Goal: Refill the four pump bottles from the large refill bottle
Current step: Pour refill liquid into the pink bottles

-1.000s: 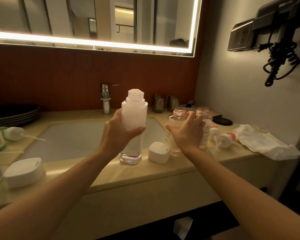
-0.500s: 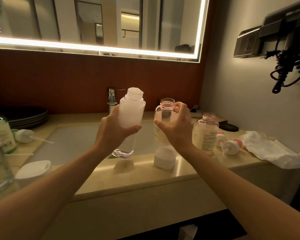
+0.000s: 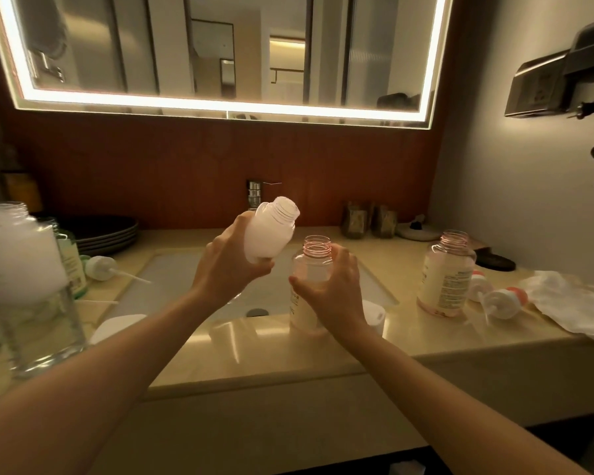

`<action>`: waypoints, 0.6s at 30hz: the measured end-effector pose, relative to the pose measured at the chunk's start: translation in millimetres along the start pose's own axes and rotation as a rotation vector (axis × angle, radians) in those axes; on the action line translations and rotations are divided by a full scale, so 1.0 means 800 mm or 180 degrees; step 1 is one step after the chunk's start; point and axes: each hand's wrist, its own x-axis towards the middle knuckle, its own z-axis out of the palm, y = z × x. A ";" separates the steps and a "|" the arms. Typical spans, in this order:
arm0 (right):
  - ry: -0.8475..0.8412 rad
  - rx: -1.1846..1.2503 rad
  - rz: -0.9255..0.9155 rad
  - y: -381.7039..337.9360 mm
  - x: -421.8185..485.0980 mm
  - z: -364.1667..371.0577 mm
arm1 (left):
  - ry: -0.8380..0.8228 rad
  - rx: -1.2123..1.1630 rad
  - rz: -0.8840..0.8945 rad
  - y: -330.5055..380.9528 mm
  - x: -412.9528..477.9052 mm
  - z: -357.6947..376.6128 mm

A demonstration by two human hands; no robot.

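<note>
The left hand (image 3: 227, 270) grips a large clear plastic refill bottle of white liquid (image 3: 271, 236) round its middle. The bottle's long axis is tilted and its open mouth points up and right. Just below that mouth, the right hand (image 3: 336, 294) curls its fingers round a small clear pink-threaded pump bottle (image 3: 313, 269). This bottle is upright and uncapped on the beige bench (image 3: 254, 358), at the front rim of the sink (image 3: 172, 279).

Beige table (image 3: 254, 351) w/ a sunk basin (image 3: 186, 279) in the middle. At right stands an open pump bottle (image 3: 446, 275), w/ 2 pump heads (image 3: 501, 301) lying just beside it & crumpled paper (image 3: 570, 303). Dark plates (image 3: 103, 231) are stacked at back left.
</note>
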 end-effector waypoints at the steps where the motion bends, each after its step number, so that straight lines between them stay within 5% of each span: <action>1: 0.0023 0.0007 -0.0024 0.001 -0.002 0.002 | -0.0006 0.0066 0.0053 -0.002 0.000 0.000; 18: 0.0018 0.0217 -0.0053 0.007 -0.004 0.007 | -0.0023 0.0978 0.0891 -0.007 0.017 0.002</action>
